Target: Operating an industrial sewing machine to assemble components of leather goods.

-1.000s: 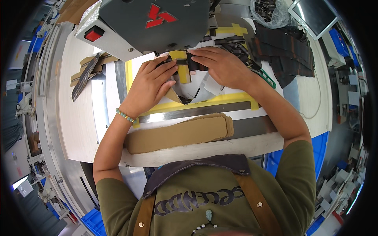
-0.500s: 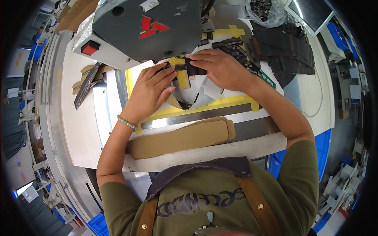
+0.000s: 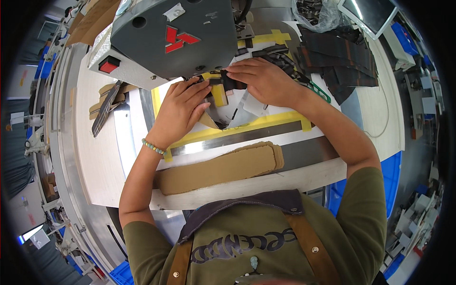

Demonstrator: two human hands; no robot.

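Under the dark grey head of a sewing machine [image 3: 209, 45], a short dark fabric strip [image 3: 232, 84] lies across a yellow-taped work plate [image 3: 278, 122]. My left hand [image 3: 183, 104] comes in from the left with fingers stretched out side by side and thumb apart. Its fingertips rest at the strip's left end, beside the machine's stitching area, which the head and fingers partly hide. On the strip's right end, my right hand [image 3: 268, 83] has bent fingers closed on the fabric. A band of yellow tape [image 3: 219, 96] runs beneath the strip.
Nearer me lies a stack of tan curved pieces [image 3: 218, 166]. Several dark straps [image 3: 280, 59] and green-handled scissors [image 3: 319, 91] sit beyond my right hand. Dark fabric panels [image 3: 339, 57] and a clear bag [image 3: 316, 16] stand far right; more strips [image 3: 107, 107] lie left.
The whole view has shifted slightly, so the machine head appears a little further left. Both hands stay at the dark fabric strip with almost the same pose.
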